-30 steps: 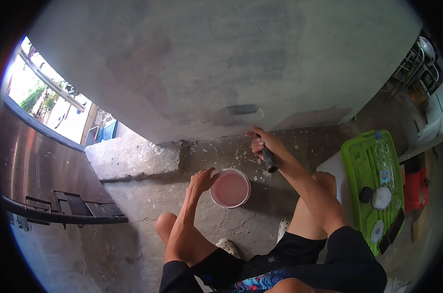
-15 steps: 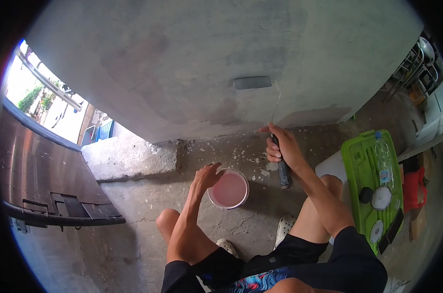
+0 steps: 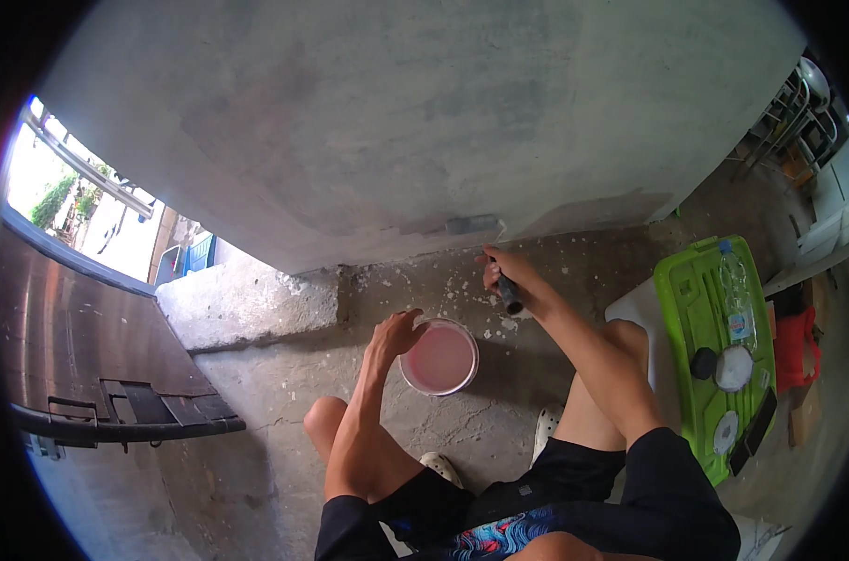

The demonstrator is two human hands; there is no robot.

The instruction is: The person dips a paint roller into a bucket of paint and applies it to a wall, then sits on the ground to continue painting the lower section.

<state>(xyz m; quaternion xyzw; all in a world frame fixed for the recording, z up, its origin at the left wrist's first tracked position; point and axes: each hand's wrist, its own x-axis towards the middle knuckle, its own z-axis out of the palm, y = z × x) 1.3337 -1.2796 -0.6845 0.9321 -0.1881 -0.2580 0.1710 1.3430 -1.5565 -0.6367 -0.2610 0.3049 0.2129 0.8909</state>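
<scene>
In my right hand [image 3: 513, 274] is the dark handle of a paint roller [image 3: 473, 224], the fingers wrapped round it. The roller head lies against the low part of the grey wall [image 3: 396, 122], just above the floor. My left hand [image 3: 399, 332] is at the left rim of a white bucket [image 3: 457, 386] that holds pinkish liquid; its fingers are bent over the rim, and what they grip there, if anything, is hidden.
A green lid [image 3: 696, 374] at the right bears a clear bottle [image 3: 735, 294] and round items. At the left are a concrete step [image 3: 247, 304] and a dark metal door [image 3: 88, 318]. White flecks dot the floor between wall and bucket.
The roller head has moved down the wall to near its base. My right hand has shifted down and slightly left with the handle, which now points more toward me. My left hand stays by the bucket.
</scene>
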